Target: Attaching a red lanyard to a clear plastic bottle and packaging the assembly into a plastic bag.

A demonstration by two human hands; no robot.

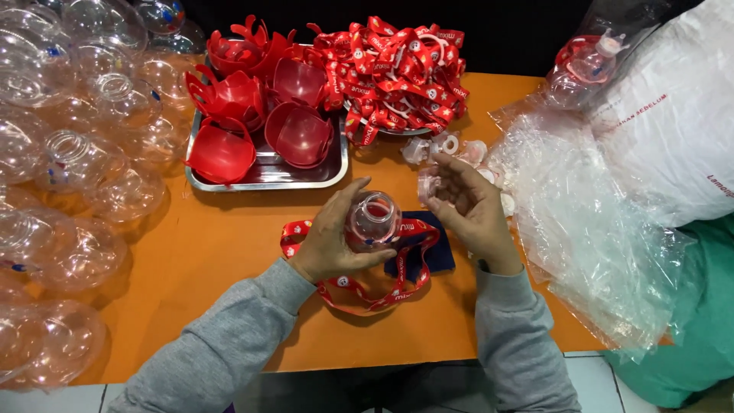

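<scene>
- Left hand (330, 243) is gripping a round clear bottle (374, 222) over the orange table (229, 245); fingers are curled round its left side, thumb crossing underneath, and the open neck is facing up and slightly toward the camera.
- Right hand (472, 208) is pinching a small clear cap (427, 183) between thumb and fingertips, just right of the neck and slightly above it, not touching. Other fingers are loosely bent.
- A red strap (367, 294) is looping across the table under the bottle; whether it is fixed to the bottle cannot be told.
- A dark blue cloth (424, 256) is lying below both hands.
- More clear caps (451, 147) are sitting just beyond the right hand, a metal tray (267, 176) of red cup halves (298, 134) further back, a heap of red straps (397, 73) beside it, empty clear bottles (69, 160) piled at left, plastic bags (596, 222) at right.
- Judgement: the cap is likely going onto the neck. Keeping the bottle steady with its neck level, bringing the cap square over the opening, and starting gently would avoid a crooked seat.
- The strap is lying close under the bottle; keeping it out of the joint seems wise.
</scene>
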